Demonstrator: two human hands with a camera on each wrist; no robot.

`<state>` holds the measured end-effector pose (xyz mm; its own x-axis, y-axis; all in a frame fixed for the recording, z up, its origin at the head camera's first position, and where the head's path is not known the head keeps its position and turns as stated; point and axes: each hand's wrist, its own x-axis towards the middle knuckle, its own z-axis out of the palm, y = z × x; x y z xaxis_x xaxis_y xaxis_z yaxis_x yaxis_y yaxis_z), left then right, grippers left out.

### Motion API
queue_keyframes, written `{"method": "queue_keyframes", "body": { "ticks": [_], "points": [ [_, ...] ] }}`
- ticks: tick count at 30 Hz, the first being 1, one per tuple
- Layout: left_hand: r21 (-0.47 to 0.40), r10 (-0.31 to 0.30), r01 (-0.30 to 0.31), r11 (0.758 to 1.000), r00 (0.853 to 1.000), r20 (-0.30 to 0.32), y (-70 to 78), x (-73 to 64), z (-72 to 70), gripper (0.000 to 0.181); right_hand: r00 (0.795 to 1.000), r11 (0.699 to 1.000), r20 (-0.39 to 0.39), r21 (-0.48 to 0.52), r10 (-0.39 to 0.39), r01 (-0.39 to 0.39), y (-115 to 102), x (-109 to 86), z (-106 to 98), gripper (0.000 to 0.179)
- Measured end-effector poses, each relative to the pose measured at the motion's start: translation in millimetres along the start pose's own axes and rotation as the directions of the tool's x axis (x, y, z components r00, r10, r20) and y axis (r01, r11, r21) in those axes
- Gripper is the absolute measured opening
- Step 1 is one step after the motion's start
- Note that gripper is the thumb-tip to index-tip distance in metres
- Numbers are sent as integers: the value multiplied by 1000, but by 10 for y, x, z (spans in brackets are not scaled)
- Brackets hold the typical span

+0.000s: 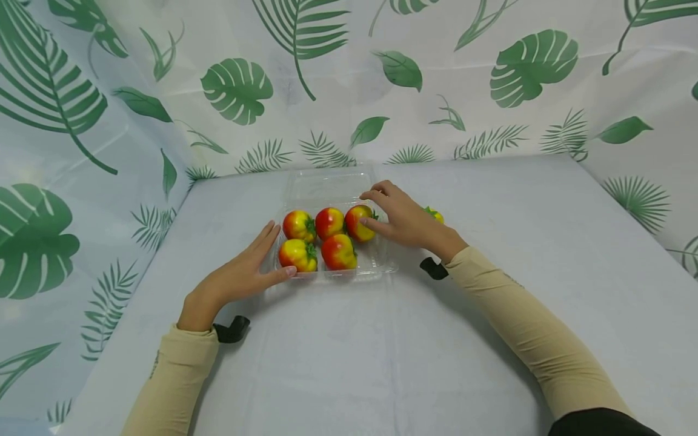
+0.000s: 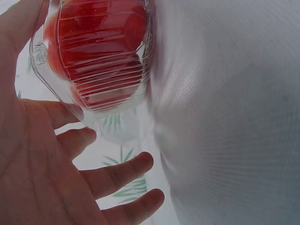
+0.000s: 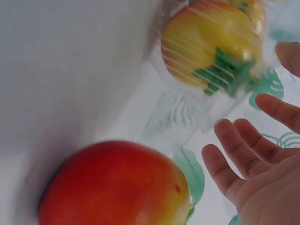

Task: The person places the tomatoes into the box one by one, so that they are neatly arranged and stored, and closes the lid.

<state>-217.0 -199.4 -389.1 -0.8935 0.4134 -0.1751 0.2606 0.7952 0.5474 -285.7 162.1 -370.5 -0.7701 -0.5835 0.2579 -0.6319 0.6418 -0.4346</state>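
Observation:
A clear plastic clamshell box [image 1: 376,264] stands on the table with its lid [image 1: 329,184] laid back. In it sit several red-and-yellow fruits [image 1: 339,251] with green leafy tops, perhaps tomatoes or peppers. My left hand [image 1: 240,275] rests against the box's left side, thumb at the front rim and fingers fairly straight. Above the box's right side hovers my right hand [image 1: 406,219], fingers loosely bent and holding nothing. Its thumb overlaps the back right fruit [image 1: 358,223] in the head view, but the right wrist view shows a gap. Another fruit [image 3: 117,187] lies outside the box, mostly hidden behind my right wrist in the head view.
A white cloth covers the table [image 1: 338,363]. Behind and at both sides hangs a white curtain [image 1: 338,103] printed with green leaves. Black straps [image 1: 434,268] show beneath the wrists.

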Motion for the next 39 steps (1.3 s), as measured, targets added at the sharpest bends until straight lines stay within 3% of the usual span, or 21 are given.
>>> {"method": "queue_keyframes", "body": {
  "ticks": [6, 12, 18, 25, 31, 39],
  "points": [
    [1, 7, -7, 1000, 1000, -1, 14, -8, -4, 111, 999, 998, -7, 39, 41, -41, 12, -13, -102, 65],
    [0, 5, -5, 1000, 1000, -1, 23, -7, -5, 111, 994, 993, 53, 66, 98, -101, 37, -38, -172, 74],
    [2, 5, -5, 1000, 1000, -2, 11, 1, 4, 111, 978, 982, 114, 53, 172, -179, 76, -54, -245, 73],
    [-1, 1, -1, 1000, 1000, 0, 5, -4, -2, 112, 970, 976, 136, 46, 203, -211, 85, -97, -305, 72],
    [-1, 2, -2, 1000, 1000, 0, -2, -3, 3, 112, 955, 965, 158, 38, 251, -260, 142, -142, -360, 80],
    [-6, 3, -3, 1000, 1000, 0, -19, -1, -2, 112, 950, 961, 175, 43, 260, -271, 226, -217, -480, 89]
  ]
}}
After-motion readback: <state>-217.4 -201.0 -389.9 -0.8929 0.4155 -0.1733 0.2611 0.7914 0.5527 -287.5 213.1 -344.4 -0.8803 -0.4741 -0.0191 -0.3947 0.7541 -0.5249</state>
